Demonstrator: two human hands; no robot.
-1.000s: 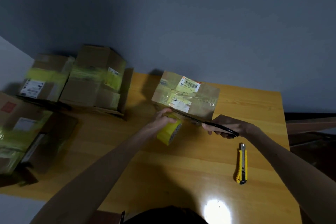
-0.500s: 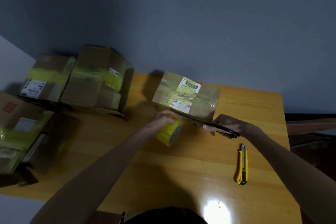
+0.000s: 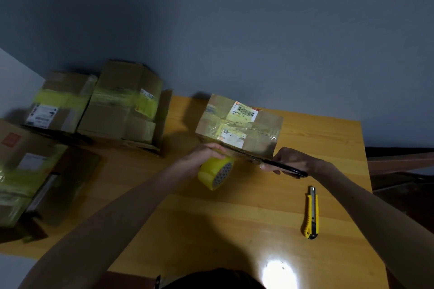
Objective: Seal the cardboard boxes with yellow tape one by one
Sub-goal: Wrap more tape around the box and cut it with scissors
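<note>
A makeshift packing room; taped parcels (image 3: 126,105) crowd a wooden table (image 3: 234,218); bare grey wall (image 3: 258,30).

Yellow tape roll (image 3: 215,172), brown cardboard box (image 3: 239,125), yellow-and-black utility knife (image 3: 311,213), orange-tan wooden table (image 3: 234,218), black scissors (image 3: 281,166)

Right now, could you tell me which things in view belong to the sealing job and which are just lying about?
In use: yellow tape roll, gripped by the left hand; black scissors, held by the right hand; cardboard box on the table.
Lying about: yellow utility knife on the table; taped boxes at the left.
</note>
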